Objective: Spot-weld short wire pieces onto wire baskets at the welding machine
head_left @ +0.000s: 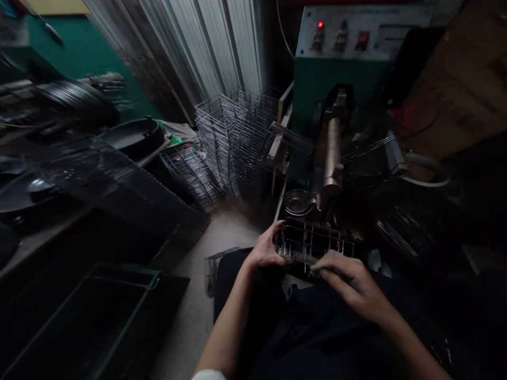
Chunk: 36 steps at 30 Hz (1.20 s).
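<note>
- Left hand [269, 249]: grasping the rack [304, 240] by its left end.
- Right hand [350, 277]: fingers curled at the rack's near edge; cannot tell whether they grip it.
- Rack: above the lap, before the green machine [307, 79].
- Dish [298, 201]: just beyond the rack's far left corner.
- Stacked baskets [227, 137]: left of the machine.

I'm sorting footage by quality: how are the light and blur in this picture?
Head view: dim overall; head view: wire mesh at left smeared by blur, left hand and right hand clearer, wire rack at the hands partly lost in shadow; head view: red lamp glows, corrugated panel brighter.
</note>
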Each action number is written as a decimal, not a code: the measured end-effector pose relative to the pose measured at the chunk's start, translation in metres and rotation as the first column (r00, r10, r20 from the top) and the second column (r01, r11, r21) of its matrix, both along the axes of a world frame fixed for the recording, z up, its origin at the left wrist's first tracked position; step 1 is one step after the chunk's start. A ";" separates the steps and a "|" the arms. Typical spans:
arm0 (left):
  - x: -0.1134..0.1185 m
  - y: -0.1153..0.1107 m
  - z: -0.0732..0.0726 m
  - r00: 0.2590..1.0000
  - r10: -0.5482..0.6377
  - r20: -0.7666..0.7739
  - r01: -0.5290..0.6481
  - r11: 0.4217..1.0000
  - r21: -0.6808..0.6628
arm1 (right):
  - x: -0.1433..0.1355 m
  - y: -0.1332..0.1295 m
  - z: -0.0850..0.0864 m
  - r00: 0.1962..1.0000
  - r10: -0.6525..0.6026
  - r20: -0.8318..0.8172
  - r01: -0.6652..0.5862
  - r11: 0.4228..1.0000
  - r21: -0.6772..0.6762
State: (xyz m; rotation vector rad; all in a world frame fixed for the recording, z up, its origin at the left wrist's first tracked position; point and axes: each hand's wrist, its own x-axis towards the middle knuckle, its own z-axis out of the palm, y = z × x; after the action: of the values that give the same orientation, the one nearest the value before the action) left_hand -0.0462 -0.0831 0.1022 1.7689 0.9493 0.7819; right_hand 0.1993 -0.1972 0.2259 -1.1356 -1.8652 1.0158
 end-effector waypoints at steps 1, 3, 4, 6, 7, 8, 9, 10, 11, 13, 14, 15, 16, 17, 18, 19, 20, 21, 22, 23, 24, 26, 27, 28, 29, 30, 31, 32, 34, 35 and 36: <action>0.012 -0.002 0.001 0.999 0.006 -0.033 -0.005 0.999 0.041 | -0.001 0.005 -0.008 0.997 -0.038 0.071 0.034 0.998 0.047; 0.037 -0.003 0.000 0.997 0.036 -0.071 -0.029 0.995 0.097 | 0.002 0.015 -0.029 0.968 -0.120 0.219 0.084 0.982 0.169; 0.048 -0.003 -0.001 0.996 0.049 -0.078 -0.040 0.993 0.112 | 0.005 0.018 -0.039 0.943 -0.158 0.292 0.090 0.968 0.232; 0.067 -0.004 0.000 0.995 0.062 -0.083 -0.052 0.991 0.123 | 0.013 0.022 -0.057 0.878 -0.225 0.423 0.068 0.933 0.354; 0.074 -0.004 0.000 0.994 0.064 -0.086 -0.053 0.990 0.128 | 0.017 0.022 -0.064 0.841 -0.255 0.476 0.045 0.912 0.409; 0.080 -0.004 0.001 0.994 0.063 -0.088 -0.051 0.989 0.136 | 0.020 0.021 -0.069 0.807 -0.286 0.516 0.023 0.890 0.456; 0.084 -0.004 0.002 0.994 0.062 -0.086 -0.049 0.988 0.146 | 0.022 0.019 -0.072 0.781 -0.313 0.540 0.004 0.868 0.497; 0.088 -0.004 0.003 0.995 0.064 -0.080 -0.051 0.986 0.156 | 0.024 0.016 -0.075 0.767 -0.335 0.548 -0.008 0.848 0.530; 0.090 -0.005 0.005 0.995 0.069 -0.070 -0.057 0.985 0.166 | 0.025 0.014 -0.076 0.762 -0.348 0.546 -0.014 0.834 0.551; 0.094 -0.005 0.007 0.996 0.076 -0.050 -0.066 0.983 0.174 | 0.026 0.012 -0.076 0.774 -0.356 0.524 -0.007 0.822 0.570; 0.096 -0.004 0.007 0.996 0.077 -0.042 -0.068 0.983 0.171 | 0.027 0.012 -0.075 0.786 -0.354 0.507 0.001 0.821 0.571; 0.097 -0.003 0.007 0.996 0.077 -0.038 -0.070 0.984 0.163 | 0.027 0.013 -0.075 0.800 -0.352 0.486 0.013 0.820 0.573; 0.099 -0.001 0.007 0.996 0.076 -0.036 -0.069 0.985 0.156 | 0.028 0.014 -0.075 0.814 -0.351 0.464 0.027 0.819 0.573; 0.100 0.000 0.006 0.997 0.072 -0.035 -0.065 0.986 0.152 | 0.028 0.016 -0.075 0.827 -0.348 0.441 0.041 0.820 0.570; 0.101 0.003 0.005 0.997 0.066 -0.033 -0.060 0.986 0.153 | 0.029 0.018 -0.075 0.841 -0.341 0.420 0.052 0.824 0.565; 0.102 0.004 0.004 0.998 0.060 -0.031 -0.054 0.986 0.160 | 0.029 0.020 -0.075 0.853 -0.333 0.401 0.060 0.827 0.559; 0.102 0.006 0.003 0.998 0.053 -0.032 -0.047 0.984 0.169 | 0.029 0.021 -0.075 0.863 -0.325 0.387 0.066 0.831 0.552; 0.102 0.007 0.002 0.998 0.048 -0.034 -0.041 0.983 0.179 | 0.029 0.022 -0.075 0.871 -0.317 0.376 0.069 0.835 0.546; 0.102 0.007 0.002 0.998 0.045 -0.036 -0.038 0.982 0.187 | 0.029 0.022 -0.074 0.877 -0.313 0.366 0.073 0.837 0.542; 0.102 0.006 0.003 0.998 0.047 -0.036 -0.040 0.981 0.192 | 0.028 0.022 -0.074 0.881 -0.310 0.357 0.078 0.839 0.538; 0.101 0.005 0.004 0.998 0.052 -0.034 -0.044 0.980 0.194 | 0.028 0.021 -0.073 0.886 -0.308 0.348 0.083 0.841 0.535; 0.100 0.003 0.006 0.998 0.057 -0.028 -0.050 0.980 0.190 | 0.028 0.019 -0.070 0.895 -0.306 0.325 0.095 0.842 0.532; 0.100 0.002 0.007 0.998 0.057 -0.024 -0.051 0.982 0.184 | 0.027 0.019 -0.069 0.899 -0.305 0.314 0.098 0.840 0.534; 0.100 0.002 0.007 0.998 0.054 -0.024 -0.049 0.983 0.176 | 0.027 0.019 -0.068 0.903 -0.302 0.306 0.100 0.839 0.535; 0.100 0.003 0.008 0.998 0.053 -0.024 -0.048 0.985 0.167 | 0.027 0.020 -0.068 0.905 -0.300 0.301 0.099 0.838 0.536; 0.100 0.005 0.008 0.998 0.056 -0.022 -0.051 0.986 0.160 | 0.026 0.022 -0.068 0.907 -0.297 0.297 0.097 0.837 0.538; 0.101 0.007 0.007 0.998 0.063 -0.019 -0.059 0.986 0.156 | 0.026 0.025 -0.067 0.908 -0.297 0.296 0.099 0.838 0.537; 0.102 0.010 0.007 0.997 0.071 -0.014 -0.068 0.985 0.156 | 0.027 0.028 -0.068 0.907 -0.299 0.295 0.102 0.838 0.536; 0.103 0.016 0.007 0.996 0.084 -0.009 -0.081 0.984 0.159 | 0.027 0.035 -0.068 0.904 -0.313 0.292 0.118 0.838 0.533; 0.104 0.019 0.007 0.996 0.086 -0.007 -0.084 0.983 0.161 | 0.028 0.039 -0.069 0.902 -0.319 0.291 0.125 0.837 0.533; 0.104 0.022 0.007 0.996 0.085 -0.009 -0.083 0.983 0.161 | 0.029 0.042 -0.070 0.901 -0.323 0.289 0.129 0.837 0.533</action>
State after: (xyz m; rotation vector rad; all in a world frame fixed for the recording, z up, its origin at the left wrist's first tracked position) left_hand 0.0582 -0.0612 0.1091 1.8860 1.0005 0.9218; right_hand 0.2280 -0.1555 0.1562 -1.2385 -2.0484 0.1472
